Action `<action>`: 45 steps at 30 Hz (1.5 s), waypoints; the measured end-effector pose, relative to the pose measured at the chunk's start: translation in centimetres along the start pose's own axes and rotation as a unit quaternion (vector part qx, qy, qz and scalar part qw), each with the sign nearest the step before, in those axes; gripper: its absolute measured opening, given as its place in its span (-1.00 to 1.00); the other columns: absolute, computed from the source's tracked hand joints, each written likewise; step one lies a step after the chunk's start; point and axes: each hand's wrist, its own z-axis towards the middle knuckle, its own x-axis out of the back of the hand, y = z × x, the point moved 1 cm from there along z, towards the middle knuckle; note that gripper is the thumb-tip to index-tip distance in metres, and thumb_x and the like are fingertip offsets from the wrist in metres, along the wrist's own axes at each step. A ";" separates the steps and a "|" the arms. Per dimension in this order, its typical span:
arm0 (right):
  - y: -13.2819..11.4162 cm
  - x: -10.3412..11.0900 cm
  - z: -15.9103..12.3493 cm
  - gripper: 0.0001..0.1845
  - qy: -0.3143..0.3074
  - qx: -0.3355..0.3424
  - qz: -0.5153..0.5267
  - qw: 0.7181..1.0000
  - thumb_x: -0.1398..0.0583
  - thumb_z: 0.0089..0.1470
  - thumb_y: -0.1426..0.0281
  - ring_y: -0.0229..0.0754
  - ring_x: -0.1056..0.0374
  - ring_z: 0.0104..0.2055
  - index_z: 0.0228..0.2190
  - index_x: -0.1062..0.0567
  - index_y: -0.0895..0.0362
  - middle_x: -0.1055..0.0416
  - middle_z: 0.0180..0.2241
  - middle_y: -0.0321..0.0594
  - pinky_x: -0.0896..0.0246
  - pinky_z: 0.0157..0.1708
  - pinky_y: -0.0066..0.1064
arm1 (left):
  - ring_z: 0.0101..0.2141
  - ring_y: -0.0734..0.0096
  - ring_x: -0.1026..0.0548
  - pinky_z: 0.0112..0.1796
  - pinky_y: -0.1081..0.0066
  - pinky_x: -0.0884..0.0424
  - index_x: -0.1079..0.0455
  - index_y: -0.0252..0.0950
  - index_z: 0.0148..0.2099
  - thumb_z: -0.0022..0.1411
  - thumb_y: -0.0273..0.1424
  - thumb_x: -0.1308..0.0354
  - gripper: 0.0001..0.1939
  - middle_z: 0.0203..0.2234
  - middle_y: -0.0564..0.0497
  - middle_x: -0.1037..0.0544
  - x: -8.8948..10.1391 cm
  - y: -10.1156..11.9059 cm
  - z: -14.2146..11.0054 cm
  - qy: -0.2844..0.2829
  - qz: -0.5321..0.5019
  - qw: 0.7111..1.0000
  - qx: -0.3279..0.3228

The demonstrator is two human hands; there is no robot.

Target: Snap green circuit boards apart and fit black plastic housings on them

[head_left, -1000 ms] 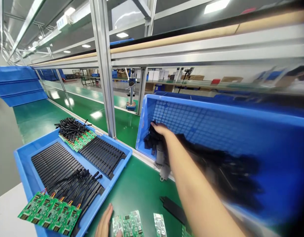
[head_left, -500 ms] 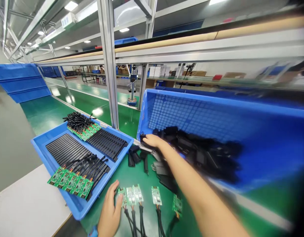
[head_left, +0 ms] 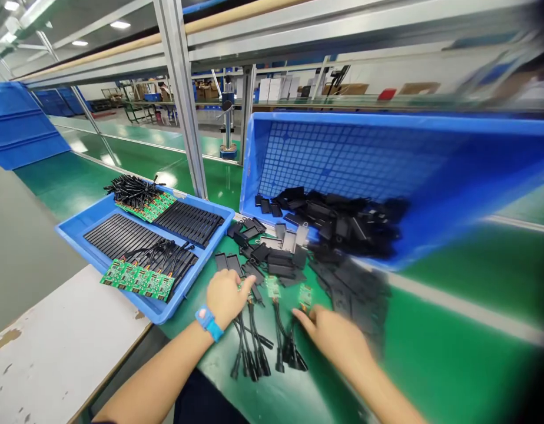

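My left hand [head_left: 228,296], with a blue band [head_left: 209,323] at the wrist, lies over small circuit boards and beside black plastic cases [head_left: 228,262]. Its thumb is stretched out; the other fingers are partly hidden. Black cables with plugs [head_left: 254,359] run from under it toward me. My right hand [head_left: 336,335] is close to a small green circuit board [head_left: 305,295], thumb and fingers apart, slightly blurred. I see nothing held in it. Between the hands lies another circuit board [head_left: 272,287] with black leads. A pile of black cases [head_left: 276,262] sits just beyond.
A large blue bin [head_left: 387,121] lies tipped toward me, with many black cases [head_left: 338,215] inside. At left, a shallow blue tray [head_left: 159,315] holds rows of black strips [head_left: 122,235] and wired green boards [head_left: 139,280]. A metal post [head_left: 179,88] rises behind the tray.
My right hand has left the bin's near left corner and come back toward the boards. My left hand has moved forward and right over the boards. The camera view has tilted down.
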 end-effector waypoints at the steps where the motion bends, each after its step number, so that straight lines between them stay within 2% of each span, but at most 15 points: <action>1: 0.4 -0.9 -0.1 -0.66 -0.003 -0.021 0.048 0.999 -0.13 -0.08 0.16 0.03 -0.34 -0.51 -0.70 -0.29 0.10 -0.37 -0.65 -0.10 -0.04 -0.53 -0.30 | -0.25 0.05 -0.36 -0.16 0.14 -0.17 -0.29 -0.31 -0.51 0.05 -0.10 -0.02 -0.65 -0.48 -0.14 -0.38 -0.4 0.6 0.1 -0.022 -0.001 1.000 0.009; 5: 1.1 -2.9 0.1 -0.69 -0.022 -0.091 0.183 0.979 -0.12 -0.09 0.18 -0.06 -0.35 -0.56 -0.69 -0.29 0.09 -0.38 -0.68 -0.16 -0.12 -0.56 -0.33 | -0.41 0.21 -0.38 -0.29 0.27 -0.22 -0.13 -0.28 -0.66 -0.01 -0.18 -0.09 -0.64 -0.67 0.00 -0.28 -1.3 1.6 0.8 -0.080 -0.044 0.995 0.029; 9: 2.3 -2.7 -2.0 -0.75 -0.037 -0.110 0.375 0.920 -0.05 0.01 0.21 -0.17 -0.42 -0.44 -0.54 -0.32 0.12 -0.48 -0.49 -0.14 -0.30 -0.43 -0.39 | -0.48 0.42 -0.34 -0.38 0.42 -0.26 -0.07 -0.28 -0.60 0.07 -0.15 0.00 -0.63 -0.67 0.10 -0.24 -0.2 1.5 -0.5 -0.132 -0.149 0.980 0.021; 12: 3.2 -2.0 -4.8 -0.77 -0.022 -0.106 0.629 0.770 -0.22 -0.11 0.25 -0.22 -0.42 -0.38 -0.47 -0.34 0.13 -0.47 -0.44 -0.22 -0.31 -0.27 -0.39 | -0.44 0.50 -0.37 -0.38 0.45 -0.32 -0.03 -0.27 -0.48 0.14 -0.12 0.09 -0.66 -0.52 0.09 -0.32 0.6 2.2 -3.0 -0.160 -0.255 0.953 0.025; 14: 3.6 -1.6 -6.6 -0.69 -0.019 -0.112 0.739 0.664 -0.33 -0.25 0.31 -0.25 -0.40 -0.44 -0.42 -0.39 0.14 -0.46 -0.49 -0.27 -0.32 -0.27 -0.38 | -0.40 0.48 -0.40 -0.41 0.40 -0.37 0.00 -0.24 -0.38 0.13 -0.13 0.06 -0.70 -0.38 0.07 -0.35 0.4 3.1 -4.8 -0.211 -0.377 0.900 0.055; 15: 3.6 -1.4 -7.3 -0.67 -0.022 -0.114 0.754 0.646 -0.35 -0.28 0.31 -0.26 -0.39 -0.46 -0.40 -0.42 0.14 -0.45 -0.50 -0.27 -0.33 -0.30 -0.39 | -0.39 0.46 -0.41 -0.44 0.38 -0.38 0.01 -0.21 -0.32 0.10 -0.14 0.00 -0.70 -0.33 0.05 -0.35 0.1 3.5 -5.6 -0.239 -0.429 0.868 0.074; 17: 3.3 -1.2 -8.7 -0.68 -0.023 -0.095 0.740 0.665 -0.34 -0.25 0.28 -0.25 -0.37 -0.50 -0.39 -0.46 0.15 -0.45 -0.51 -0.23 -0.35 -0.39 -0.40 | -0.42 0.44 -0.41 -0.51 0.40 -0.37 0.00 -0.17 -0.19 -0.03 -0.22 -0.17 -0.55 -0.32 0.05 -0.35 -0.7 4.1 -6.9 -0.297 -0.463 0.829 0.098; 19: 2.8 -1.2 -9.9 -0.74 -0.007 -0.037 0.676 0.736 -0.29 -0.18 0.24 -0.22 -0.37 -0.48 -0.42 -0.48 0.15 -0.46 -0.40 -0.15 -0.34 -0.45 -0.40 | -0.45 0.47 -0.38 -0.48 0.44 -0.33 -0.09 -0.21 -0.13 -0.19 -0.32 -0.30 -0.42 -0.40 0.08 -0.37 -1.6 4.4 -7.9 -0.357 -0.400 0.841 0.074; 22: 2.0 -1.6 -11.2 -0.81 0.025 0.062 0.537 0.841 -0.19 -0.06 0.26 -0.16 -0.37 -0.35 -0.43 -0.47 0.12 -0.41 -0.18 -0.08 -0.33 -0.39 -0.38 | -0.44 0.47 -0.36 -0.37 0.44 -0.29 -0.31 -0.35 -0.35 -0.26 -0.37 -0.34 -0.62 -0.53 0.09 -0.38 -2.6 4.6 -8.8 -0.430 -0.317 0.845 0.020; 25: 1.9 -2.0 -12.2 -0.83 0.075 0.100 0.462 0.878 -0.13 0.00 0.29 -0.12 -0.36 -0.26 -0.42 -0.46 0.10 -0.41 -0.20 -0.08 -0.31 -0.32 -0.37 | -0.39 0.45 -0.37 -0.32 0.42 -0.30 -0.37 -0.35 -0.36 -0.13 -0.36 -0.26 -0.76 -0.48 0.06 -0.41 -2.8 5.1 -9.2 -0.454 -0.340 0.823 0.040; 29: 2.3 -2.1 -13.0 -0.84 0.116 0.061 0.480 0.867 -0.18 -0.05 0.27 -0.12 -0.35 -0.28 -0.45 -0.47 0.10 -0.40 -0.23 -0.08 -0.30 -0.31 -0.35 | -0.42 0.45 -0.40 -0.41 0.41 -0.35 -0.33 -0.32 -0.15 -0.01 -0.36 -0.15 -0.68 -0.42 0.00 -0.43 -2.3 5.8 -9.3 -0.471 -0.385 0.787 0.104; 32: 2.5 -2.2 -13.3 -0.75 0.090 -0.034 0.584 0.806 -0.21 -0.09 0.20 -0.26 -0.29 -0.57 -0.43 -0.42 0.13 -0.42 -0.36 -0.12 -0.22 -0.60 -0.44 | -0.49 0.49 -0.40 -0.43 0.44 -0.34 -0.32 -0.35 -0.23 -0.11 -0.44 -0.24 -0.68 -0.52 0.04 -0.44 -2.1 5.9 -8.6 -0.338 -0.397 0.847 0.099; 34: 2.4 -2.4 -13.3 -0.71 0.060 -0.083 0.639 0.762 -0.21 -0.09 0.17 -0.33 -0.19 -0.68 -0.47 -0.39 0.15 -0.38 -0.57 -0.24 -0.10 -0.68 -0.50 | -0.46 0.49 -0.42 -0.36 0.44 -0.34 -0.31 -0.37 -0.30 -0.13 -0.45 -0.27 -0.71 -0.50 0.02 -0.46 -2.2 5.9 -8.2 -0.266 -0.440 0.850 0.115; 40: 1.6 -3.0 -13.1 -0.66 -0.014 -0.124 0.679 0.724 -0.21 -0.09 0.14 -0.39 -0.13 -0.74 -0.59 -0.35 0.17 -0.28 -0.76 -0.34 -0.02 -0.69 -0.56 | -0.30 0.30 -0.48 -0.21 0.16 -0.37 -0.23 -0.34 -0.14 0.02 -0.50 -0.10 -0.70 -0.34 -0.06 -0.48 -3.3 6.2 -8.1 -0.334 -0.628 0.666 0.225; 45: 2.1 -3.5 -12.7 -0.64 -0.008 -0.121 0.649 0.751 -0.23 -0.13 0.12 -0.37 -0.15 -0.72 -0.57 -0.37 0.17 -0.30 -0.75 -0.33 -0.03 -0.69 -0.55 | -0.40 0.35 -0.50 -0.33 0.25 -0.40 -0.13 -0.30 -0.18 -0.08 -0.55 -0.16 -0.61 -0.34 -0.05 -0.49 -3.8 5.5 -7.7 -0.287 -0.600 0.704 0.249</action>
